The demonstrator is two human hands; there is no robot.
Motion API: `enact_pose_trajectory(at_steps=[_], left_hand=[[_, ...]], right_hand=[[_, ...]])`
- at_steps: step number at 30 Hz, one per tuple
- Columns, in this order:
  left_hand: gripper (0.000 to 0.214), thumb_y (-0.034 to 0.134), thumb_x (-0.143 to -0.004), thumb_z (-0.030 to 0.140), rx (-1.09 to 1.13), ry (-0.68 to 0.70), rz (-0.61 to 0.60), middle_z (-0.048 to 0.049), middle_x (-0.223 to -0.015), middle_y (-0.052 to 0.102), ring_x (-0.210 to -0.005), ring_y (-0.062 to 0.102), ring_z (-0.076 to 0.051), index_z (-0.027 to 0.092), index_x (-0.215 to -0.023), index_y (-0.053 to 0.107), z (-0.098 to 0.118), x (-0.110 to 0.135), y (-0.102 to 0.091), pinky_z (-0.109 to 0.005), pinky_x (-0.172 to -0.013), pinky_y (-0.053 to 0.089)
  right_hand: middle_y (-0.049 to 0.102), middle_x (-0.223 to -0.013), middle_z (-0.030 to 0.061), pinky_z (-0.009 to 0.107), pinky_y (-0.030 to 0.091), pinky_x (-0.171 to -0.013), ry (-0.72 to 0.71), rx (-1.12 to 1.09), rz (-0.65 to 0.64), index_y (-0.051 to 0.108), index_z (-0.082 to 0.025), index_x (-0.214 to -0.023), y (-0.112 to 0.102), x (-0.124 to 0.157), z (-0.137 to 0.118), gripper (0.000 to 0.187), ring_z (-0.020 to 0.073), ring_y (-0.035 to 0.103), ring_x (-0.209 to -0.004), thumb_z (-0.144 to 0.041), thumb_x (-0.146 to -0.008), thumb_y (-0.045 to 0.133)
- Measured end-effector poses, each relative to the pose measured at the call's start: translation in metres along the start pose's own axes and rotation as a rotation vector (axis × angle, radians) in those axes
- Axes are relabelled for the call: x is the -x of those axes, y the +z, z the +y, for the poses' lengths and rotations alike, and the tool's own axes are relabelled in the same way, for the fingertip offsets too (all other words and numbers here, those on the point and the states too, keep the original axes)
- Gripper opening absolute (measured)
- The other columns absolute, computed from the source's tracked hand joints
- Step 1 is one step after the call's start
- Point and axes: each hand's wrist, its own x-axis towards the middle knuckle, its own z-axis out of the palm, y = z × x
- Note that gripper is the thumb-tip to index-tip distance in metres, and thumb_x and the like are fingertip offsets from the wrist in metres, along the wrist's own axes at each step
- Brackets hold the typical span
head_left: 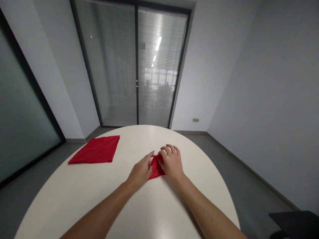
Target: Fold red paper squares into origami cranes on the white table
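Observation:
A small folded red cloth (pixel 156 169) lies on the white round table (pixel 74 192), mostly covered by both hands. My left hand (pixel 140 170) rests on its left side, fingers curled with the fingertips pinching the cloth's upper edge. My right hand (pixel 171 161) presses down on its right side, fingers bent over the top corner. A second, larger red cloth (pixel 96 149) lies flat in a square at the table's far left, away from both hands.
Beyond the table's far edge stand glass doors with closed blinds (pixel 136 66). Grey floor surrounds the table. A dark object (pixel 296 222) sits at the lower right corner of view.

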Motion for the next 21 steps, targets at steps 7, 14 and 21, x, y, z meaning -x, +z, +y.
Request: enact_pose_trajectory(at_steps=[7,14,21], left_hand=[[0.064,0.049,-0.084,0.005,-0.038,0.018,-0.003,-0.0067,-0.132,0.064,-0.094,0.065,-0.015,0.024,-0.145,0.042,0.005,0.000,-0.004,-0.035,-0.096,0.053],[0.057,0.051,-0.083,0.003,-0.076,0.005,0.026,-0.0071,-0.129,0.067,-0.114,0.063,-0.020,0.023,-0.136,0.055,0.001,0.001,-0.003,-0.038,-0.105,0.049],[0.051,0.050,-0.086,0.005,-0.105,0.005,0.008,-0.0067,-0.119,0.070,-0.111,0.064,-0.021,0.024,-0.133,0.058,-0.005,0.002,-0.002,-0.038,-0.101,0.050]], right_hand=[[0.073,-0.098,0.0095,0.051,0.028,-0.107,0.058,0.026,-0.061,0.068,-0.023,-0.092,-0.004,-0.002,0.000,0.011,0.0286,0.056,-0.105,-0.017,-0.088,0.060],[0.074,-0.101,0.0066,0.044,0.032,-0.103,0.095,-0.139,-0.055,0.069,-0.023,-0.097,-0.007,0.000,0.007,0.015,0.0258,0.058,-0.106,-0.016,-0.087,0.060],[0.072,-0.103,0.0039,0.031,0.045,-0.082,0.237,-0.319,-0.075,0.067,-0.024,-0.103,0.005,0.002,0.016,0.026,0.0213,0.064,-0.096,-0.011,-0.083,0.057]])
